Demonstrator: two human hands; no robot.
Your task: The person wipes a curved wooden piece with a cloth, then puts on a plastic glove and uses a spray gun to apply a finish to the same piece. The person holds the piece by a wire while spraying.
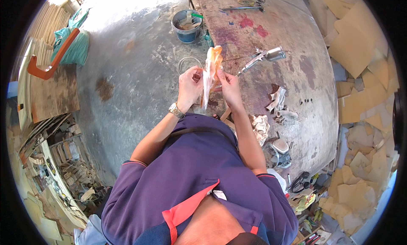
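Observation:
My left hand [190, 86], with a metal watch at the wrist, is closed, its fingertips at the left edge of a crumpled white paper or cloth [207, 75] stained orange, held upright in front of me. My right hand [229, 86] grips its right side, thumb pressed on it. A silver spray gun [269, 55] lies just right of my hands. A clear round ring or lid [189, 62] sits behind my left hand. Crumpled rags [276, 98] and crumpled paper [260, 128] lie on the stained work surface [305, 75] to the right.
A bucket [186, 33] stands farther back, near a metal bar [241, 8]. An orange angled piece [53, 64], a green bag [74, 50] and stacked boards line the left. Cut sheets [356, 45] cover the right side. A respirator mask [280, 149] sits near my right forearm.

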